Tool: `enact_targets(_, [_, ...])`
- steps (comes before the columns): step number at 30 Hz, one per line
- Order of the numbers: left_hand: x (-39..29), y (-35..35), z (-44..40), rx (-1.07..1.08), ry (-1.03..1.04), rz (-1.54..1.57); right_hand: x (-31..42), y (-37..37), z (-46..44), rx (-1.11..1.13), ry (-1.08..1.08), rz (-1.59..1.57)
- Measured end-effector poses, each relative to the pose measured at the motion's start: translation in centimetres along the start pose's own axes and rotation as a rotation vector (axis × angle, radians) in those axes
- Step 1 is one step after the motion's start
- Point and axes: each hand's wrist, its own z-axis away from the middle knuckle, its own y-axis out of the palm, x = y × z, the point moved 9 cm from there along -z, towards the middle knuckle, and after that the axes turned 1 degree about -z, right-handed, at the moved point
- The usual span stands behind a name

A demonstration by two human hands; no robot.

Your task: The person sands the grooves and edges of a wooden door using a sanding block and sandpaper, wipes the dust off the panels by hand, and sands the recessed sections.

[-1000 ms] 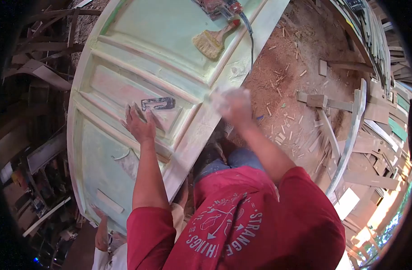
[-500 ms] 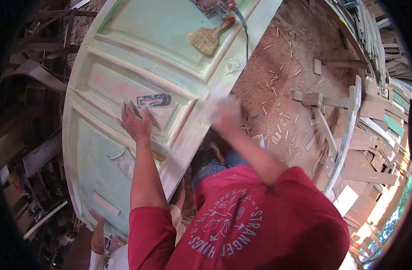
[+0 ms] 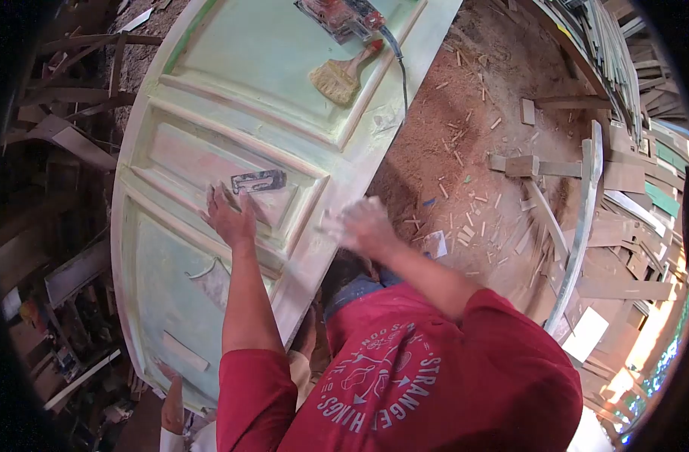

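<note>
A large pale green panelled board (image 3: 239, 45) with raised mouldings lies in front of me. My left hand (image 3: 231, 218) rests on its middle panel with the fingers spread. Just above those fingers is a dark flat tool with a slot (image 3: 258, 181). My right hand (image 3: 361, 226), dusty white and slightly blurred, is over the board's near edge strip with its fingers curled; what it holds, if anything, is hidden. Farther up the board lie a wide brush (image 3: 338, 80) with a red-tipped handle and a red power tool (image 3: 338, 16) with a cord.
At the lower left, another person's hand (image 3: 167, 371) touches the board near a thin flat strip (image 3: 186, 351). A torn sheet (image 3: 212, 285) lies on the board. Wood chips and a wooden stand (image 3: 521, 166) are on the dusty floor; wood scraps fill both sides.
My right hand has moved down and left along the board's edge strip. My left hand stays in nearly the same place beside the slotted tool.
</note>
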Motion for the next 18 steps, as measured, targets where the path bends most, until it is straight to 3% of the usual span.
enact_targets(1, [-0.2, -0.1, -0.1, 0.012, -0.007, 0.004, -2.2, 1.2, -0.8, 0.145, 0.02, 0.06])
enact_targets(3, [0.0, 0.0, 0.1, 0.028, -0.014, 0.002, -8.3, -5.4, -5.4, -0.085, 0.25, 0.073])
enact_targets(6, [-0.1, 0.2, 0.0, 0.028, -0.01, 0.001, -6.8, -8.9, -5.6, -0.404, 0.259, 0.077])
enact_targets(8, [-0.3, -0.1, 0.0, 0.025, -0.016, -0.002, -4.2, 1.0, -0.7, -0.195, 0.118, 0.258])
enact_targets(10, [0.0, 0.1, -0.1, 0.021, -0.014, 0.006, 0.6, -2.6, 1.4, -0.227, 0.049, -0.233])
enact_targets(13, [0.2, 0.3, 0.0, 0.024, -0.016, -0.001, -5.1, -2.6, -2.5, 0.039, 0.055, 0.316])
enact_targets(15, [0.1, 0.2, -0.1, 0.026, -0.02, 0.003, -9.3, -10.2, -5.3, -0.394, 0.187, 0.127])
enact_targets(18, [-0.2, 0.0, -0.1, 0.035, -0.025, 0.015, -6.8, -7.5, -2.9, -0.463, 0.25, 0.235])
